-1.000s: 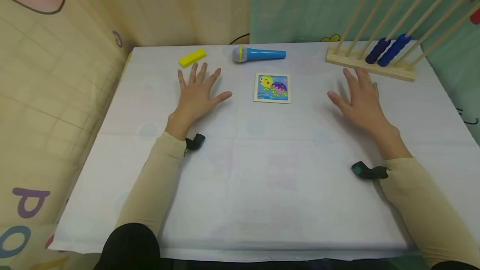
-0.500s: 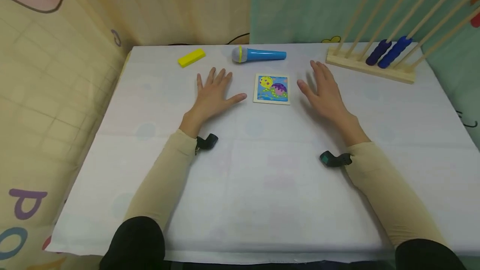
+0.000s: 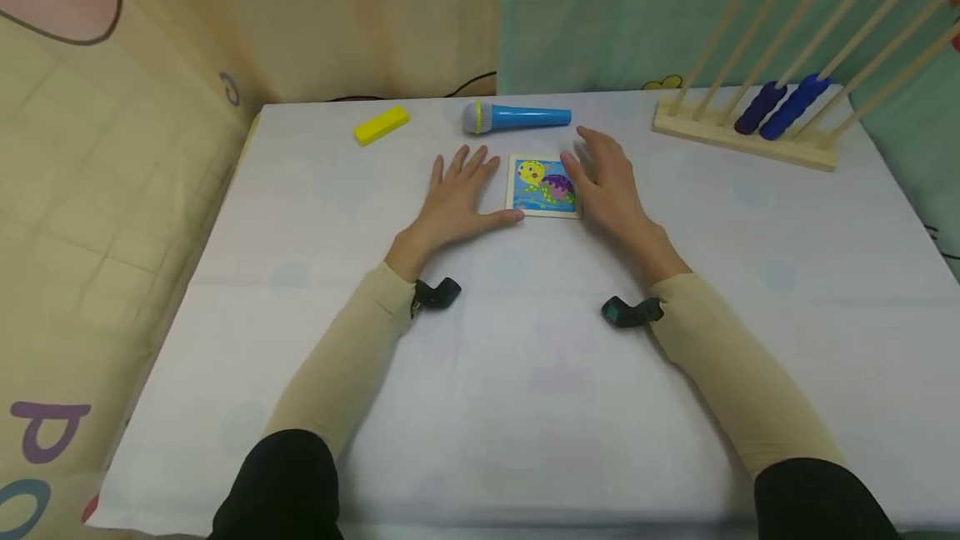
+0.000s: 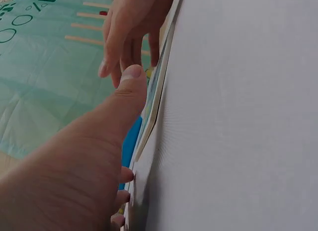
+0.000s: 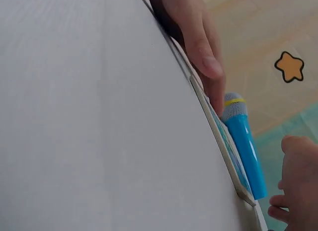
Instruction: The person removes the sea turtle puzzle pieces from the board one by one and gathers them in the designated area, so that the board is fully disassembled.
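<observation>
A square picture puzzle with a yellow and purple turtle on blue lies flat on the white-covered table. My left hand is at its left side, fingers spread, thumb by the near left corner; whether the thumb touches it I cannot tell. On the opposite side my right hand hovers at the right edge, its thumb overlapping that edge in the head view. Neither hand grips anything. In the left wrist view the puzzle's pale edge shows beyond the left thumb. The right wrist view shows the puzzle between both hands.
Behind the puzzle lies a blue toy microphone with a grey head. A yellow block is at the back left. A wooden peg rack with dark blue beads on two of its rods stands at the back right.
Both hands have moved inward toward the puzzle, the left one rightward and the right one leftward from near the peg rack. The puzzle, microphone and block stay where they were on the table.
</observation>
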Available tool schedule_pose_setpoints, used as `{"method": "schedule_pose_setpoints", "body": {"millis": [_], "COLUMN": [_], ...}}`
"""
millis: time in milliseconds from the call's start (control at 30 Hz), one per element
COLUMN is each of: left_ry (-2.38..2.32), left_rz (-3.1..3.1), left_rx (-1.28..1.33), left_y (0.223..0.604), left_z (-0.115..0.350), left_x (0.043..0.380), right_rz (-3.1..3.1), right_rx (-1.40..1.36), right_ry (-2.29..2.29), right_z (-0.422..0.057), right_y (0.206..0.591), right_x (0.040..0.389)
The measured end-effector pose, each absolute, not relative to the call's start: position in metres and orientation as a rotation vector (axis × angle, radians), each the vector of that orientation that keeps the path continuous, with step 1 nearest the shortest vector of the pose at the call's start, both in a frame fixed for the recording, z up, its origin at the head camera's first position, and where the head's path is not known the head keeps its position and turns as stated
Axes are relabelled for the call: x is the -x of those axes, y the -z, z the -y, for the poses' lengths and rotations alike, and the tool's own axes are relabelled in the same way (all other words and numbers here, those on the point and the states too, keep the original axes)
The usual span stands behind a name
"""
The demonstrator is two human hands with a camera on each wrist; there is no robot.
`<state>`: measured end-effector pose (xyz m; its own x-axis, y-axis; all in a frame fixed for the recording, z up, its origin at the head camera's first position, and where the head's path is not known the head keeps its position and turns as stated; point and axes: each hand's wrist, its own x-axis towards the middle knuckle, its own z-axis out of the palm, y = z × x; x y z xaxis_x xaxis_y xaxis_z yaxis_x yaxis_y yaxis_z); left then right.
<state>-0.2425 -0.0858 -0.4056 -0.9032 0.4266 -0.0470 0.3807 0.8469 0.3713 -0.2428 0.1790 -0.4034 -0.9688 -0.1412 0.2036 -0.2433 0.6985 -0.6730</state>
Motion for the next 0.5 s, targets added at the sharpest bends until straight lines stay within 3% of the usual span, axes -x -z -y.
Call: {"method": "schedule_pose_setpoints", "body": {"millis": [500], "left_ry": [-0.508], "left_rz": [-2.926], "left_rx": [-0.756], "left_y": [0.405], "left_z": [0.072], "left_x": [0.255], "right_rz": [2.583], "right_rx": [-0.485], "right_ry": [-1.116], "right_z": [-0.135], "right_y": [0.412], "right_x": [0.258]}}
